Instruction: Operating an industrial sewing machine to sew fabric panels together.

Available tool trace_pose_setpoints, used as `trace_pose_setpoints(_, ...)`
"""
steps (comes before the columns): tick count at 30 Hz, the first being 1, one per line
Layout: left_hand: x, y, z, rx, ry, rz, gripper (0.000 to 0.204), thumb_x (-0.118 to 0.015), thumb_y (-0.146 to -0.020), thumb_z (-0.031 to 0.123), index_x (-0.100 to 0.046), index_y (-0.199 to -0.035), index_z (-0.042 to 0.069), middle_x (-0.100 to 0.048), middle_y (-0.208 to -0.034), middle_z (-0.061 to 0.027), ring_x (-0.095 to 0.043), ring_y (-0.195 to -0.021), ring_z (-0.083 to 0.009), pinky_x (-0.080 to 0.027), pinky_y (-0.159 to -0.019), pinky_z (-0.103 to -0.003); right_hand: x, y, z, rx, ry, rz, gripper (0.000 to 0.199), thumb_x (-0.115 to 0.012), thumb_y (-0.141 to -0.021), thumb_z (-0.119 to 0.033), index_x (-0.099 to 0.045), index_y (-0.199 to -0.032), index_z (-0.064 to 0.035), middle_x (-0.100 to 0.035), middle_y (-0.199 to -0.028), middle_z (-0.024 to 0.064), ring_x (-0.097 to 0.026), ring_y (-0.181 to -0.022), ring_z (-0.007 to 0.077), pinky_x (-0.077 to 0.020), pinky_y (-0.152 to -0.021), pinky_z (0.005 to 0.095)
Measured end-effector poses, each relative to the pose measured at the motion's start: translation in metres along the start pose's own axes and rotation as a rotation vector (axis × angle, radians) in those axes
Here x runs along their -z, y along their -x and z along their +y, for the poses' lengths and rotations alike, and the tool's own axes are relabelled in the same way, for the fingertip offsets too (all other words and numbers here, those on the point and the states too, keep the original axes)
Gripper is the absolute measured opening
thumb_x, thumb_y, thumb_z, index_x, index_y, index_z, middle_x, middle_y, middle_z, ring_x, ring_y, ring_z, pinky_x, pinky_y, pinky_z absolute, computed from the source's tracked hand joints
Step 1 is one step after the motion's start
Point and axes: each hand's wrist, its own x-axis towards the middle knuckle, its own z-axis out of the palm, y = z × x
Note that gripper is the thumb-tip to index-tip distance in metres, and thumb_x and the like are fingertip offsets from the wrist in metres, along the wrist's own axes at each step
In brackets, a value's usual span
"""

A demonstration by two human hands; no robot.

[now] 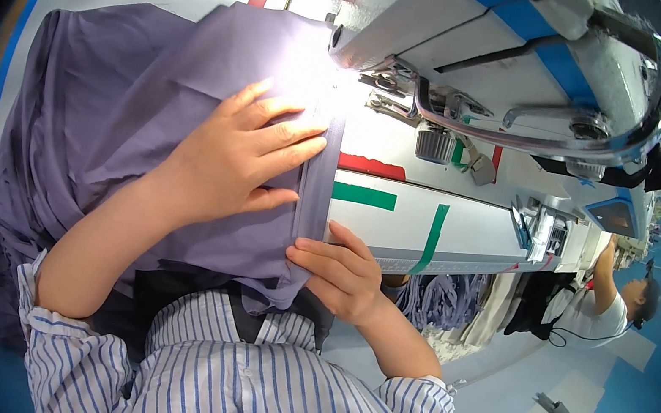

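Before you is a smooth white worktop [472, 228], marked with green tape strips [432, 239] and a red tape strip [372, 167]. Farther along it on the right, a person in a white top [588, 312] appears in a blue-walled room. A white sewing machine with blue bands [419, 15] overhangs the worktop; bright glare beneath it hides detail. The soft, matte purple-grey fabric [143, 85] lies in front of you, mostly left of the machine, loosely rumpled, with a straight layered right edge. Your left hand [236, 154] lies spread on the fabric, unclenched. Your right hand's [345, 281] fingertips touch that edge nearer you; you cannot tell whether it pinches.
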Motion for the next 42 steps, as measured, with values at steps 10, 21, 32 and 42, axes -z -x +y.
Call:
trace_pose_setpoints(10, 0.003, -0.005, -0.003, -0.045, -0.017, -0.039, 0.059, -0.071, -0.074, 0.037, -0.057, -0.125, 0.010, -0.055, -0.129, -0.0054, -0.048, -0.123, -0.0266, -0.028, -0.112, -0.053, 0.005, -0.019, 0.009, -0.021, 0.035, -0.065, 0.009, -0.068, -0.068, -0.007, -0.061, -0.073, -0.0052, -0.067, -0.109, 0.0076, -0.063, -0.109, 0.0226, -0.0438, -0.103, 0.0444)
trace_pose_setpoints(21, 0.003, -0.011, -0.017, -0.057, -0.041, 0.016, 0.057, -0.068, -0.076, 0.038, -0.058, -0.125, 0.010, -0.055, -0.129, -0.0051, -0.045, -0.126, -0.0264, -0.028, -0.112, -0.053, 0.014, -0.036, 0.021, -0.060, 0.062, -0.108, 0.011, -0.065, -0.071, -0.011, -0.062, -0.080, -0.0057, -0.067, -0.110, 0.0055, -0.063, -0.110, 0.0206, -0.0460, -0.100, 0.0430)
trace_pose_setpoints(32, -0.001, -0.017, -0.037, -0.116, -0.014, 0.098, 0.040, -0.071, -0.076, 0.031, -0.061, -0.107, 0.008, -0.055, -0.121, -0.0066, -0.045, -0.124, -0.0262, -0.032, -0.109, -0.046, 0.010, -0.061, 0.029, -0.222, 0.031, -0.080, 0.005, -0.065, -0.071, -0.007, -0.061, -0.073, -0.0059, -0.069, -0.104, 0.0041, -0.065, -0.104, 0.0196, -0.0483, -0.096, 0.0418)
trace_pose_setpoints(42, 0.025, 0.036, 0.065, 0.263, 0.515, -0.121, 0.025, -0.076, -0.070, 0.004, -0.055, -0.084, 0.002, -0.058, -0.104, -0.0106, -0.058, -0.100, -0.0272, -0.046, -0.086, -0.038, 0.009, -0.052, 0.026, -0.247, 0.028, 0.111, 0.033, -0.067, -0.070, -0.003, -0.061, -0.103, 0.0001, -0.054, -0.126, 0.0157, -0.056, -0.114, 0.0288, -0.0455, -0.096, 0.0382)
